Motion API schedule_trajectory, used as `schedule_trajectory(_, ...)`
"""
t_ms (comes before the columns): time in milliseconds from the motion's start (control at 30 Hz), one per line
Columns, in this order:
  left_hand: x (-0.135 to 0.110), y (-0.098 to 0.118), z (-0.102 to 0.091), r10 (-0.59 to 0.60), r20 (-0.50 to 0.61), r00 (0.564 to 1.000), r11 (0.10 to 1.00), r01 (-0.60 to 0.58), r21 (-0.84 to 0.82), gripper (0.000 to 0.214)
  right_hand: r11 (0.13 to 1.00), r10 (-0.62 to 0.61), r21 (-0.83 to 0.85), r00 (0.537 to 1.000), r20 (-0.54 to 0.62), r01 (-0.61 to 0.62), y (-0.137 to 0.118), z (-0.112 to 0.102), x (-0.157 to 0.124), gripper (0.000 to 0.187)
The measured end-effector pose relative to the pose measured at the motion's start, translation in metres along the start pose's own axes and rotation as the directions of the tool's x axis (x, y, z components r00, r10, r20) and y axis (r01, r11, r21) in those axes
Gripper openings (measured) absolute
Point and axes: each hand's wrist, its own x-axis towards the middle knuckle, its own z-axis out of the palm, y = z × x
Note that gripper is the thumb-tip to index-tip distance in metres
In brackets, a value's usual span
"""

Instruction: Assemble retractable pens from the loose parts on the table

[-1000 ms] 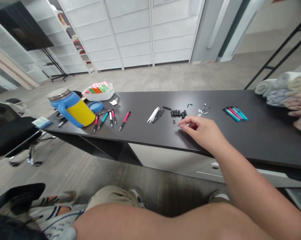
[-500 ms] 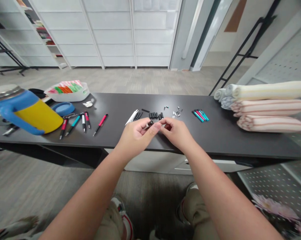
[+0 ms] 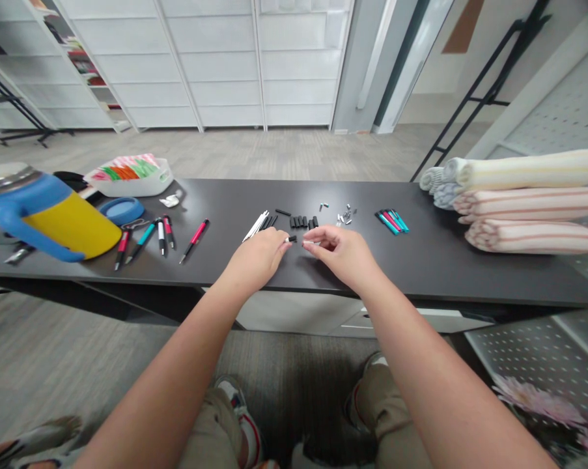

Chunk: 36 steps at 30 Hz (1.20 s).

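Note:
Over the dark desk, my left hand (image 3: pixel 260 255) pinches a pen part (image 3: pixel 292 239) whose black end sticks out toward the right. Just to its right my right hand (image 3: pixel 341 253) has thumb and forefinger together, on something too small to make out. A narrow gap separates the two hands. Behind them lie several short black grips (image 3: pixel 301 222), with white refills (image 3: pixel 255 225) and thin black tubes (image 3: pixel 269 222) to the left. Small silvery pieces (image 3: pixel 347 214) are scattered to the right. Farther right is a group of teal and pink pen barrels (image 3: pixel 392 221).
Whole pens (image 3: pixel 194 241) lie at the left of the desk (image 3: pixel 420 273). Beside them are a blue and yellow mug (image 3: pixel 73 221) on its side, a blue lid (image 3: pixel 122 210) and a white basket (image 3: pixel 150 185) of coloured packets. Rolled towels (image 3: pixel 532 202) are stacked at the right end.
My hands have moved apart from touching. The left hand has turned palm down with the black-ended pen part, lower toward the desk; the right stays close by.

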Motion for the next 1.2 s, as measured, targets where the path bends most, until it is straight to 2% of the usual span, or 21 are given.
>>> schedule_trajectory(167, -0.002, 0.002, -0.001, -0.002, 0.058, 0.998, 1.0, 0.001, 0.016, 0.034, 0.999, 0.014, 0.048, 0.999, 0.03, -0.016, 0.001, 0.001, 0.0, 0.019)
schedule_trajectory(433, -0.003, 0.001, 0.0, 0.011, 0.053, 0.999, 1.0, -0.011, -0.007, 0.036, 0.999, 0.024, 0.047, 1.0, -0.006, -0.023, -0.002, -0.001, -0.001, 0.018)
schedule_trajectory(667, -0.003, -0.002, 0.003, 0.025, 0.037, 0.999, 0.998, -0.023, -0.051, 0.035, 0.991, 0.038, 0.126, 0.996, 0.077, -0.047, -0.007, -0.001, -0.001, 0.02)
schedule_trajectory(767, -0.004, -0.002, 0.001, 0.007, 0.018, 1.0, 0.987, -0.004, -0.159, 0.033, 0.983, 0.051, 0.168, 0.994, 0.097, -0.067, -0.006, 0.0, -0.001, 0.024)
schedule_trajectory(867, -0.002, -0.006, -0.001, -0.046, -0.028, 0.999, 0.923, 0.032, -0.383, 0.03, 0.985, 0.051, 0.163, 0.995, 0.081, -0.063, -0.003, 0.0, 0.0, 0.026)
schedule_trajectory(900, -0.001, -0.009, -0.001, -0.096, -0.042, 0.994, 0.865, 0.062, -0.497, 0.031, 0.986, 0.048, 0.157, 0.996, 0.072, -0.059, -0.002, 0.0, 0.0, 0.026)
schedule_trajectory(933, 0.001, -0.013, -0.002, -0.167, -0.046, 0.985, 0.768, 0.101, -0.632, 0.031, 0.987, 0.046, 0.15, 0.997, 0.063, -0.055, -0.002, 0.001, 0.0, 0.026)
schedule_trajectory(967, 0.002, -0.018, -0.002, -0.252, -0.036, 0.967, 0.61, 0.13, -0.782, 0.033, 0.988, 0.044, 0.143, 0.997, 0.057, -0.052, -0.002, 0.001, 0.0, 0.025)
schedule_trajectory(1033, 0.005, -0.028, -0.004, -0.413, 0.035, 0.91, 0.168, 0.113, -0.979, 0.032, 0.991, 0.048, 0.122, 0.997, 0.056, -0.054, -0.002, 0.001, 0.0, 0.024)
schedule_trajectory(1067, 0.005, -0.032, -0.006, -0.467, 0.102, 0.878, -0.036, 0.097, -0.995, 0.032, 0.992, 0.051, 0.109, 0.997, 0.06, -0.057, -0.002, 0.001, -0.001, 0.024)
schedule_trajectory(1100, 0.006, -0.036, -0.008, -0.501, 0.175, 0.848, -0.2, 0.084, -0.976, 0.033, 0.994, 0.054, 0.093, 0.996, 0.066, -0.06, -0.003, 0.001, -0.001, 0.023)
schedule_trajectory(1133, 0.006, -0.039, -0.01, -0.517, 0.24, 0.821, -0.319, 0.076, -0.945, 0.034, 0.995, 0.055, 0.076, 0.996, 0.074, -0.061, -0.003, 0.001, 0.0, 0.023)
schedule_trajectory(1200, 0.006, -0.042, -0.013, -0.523, 0.333, 0.785, -0.444, 0.082, -0.892, 0.036, 0.997, 0.054, 0.046, 0.995, 0.084, -0.059, -0.002, 0.001, 0.0, 0.022)
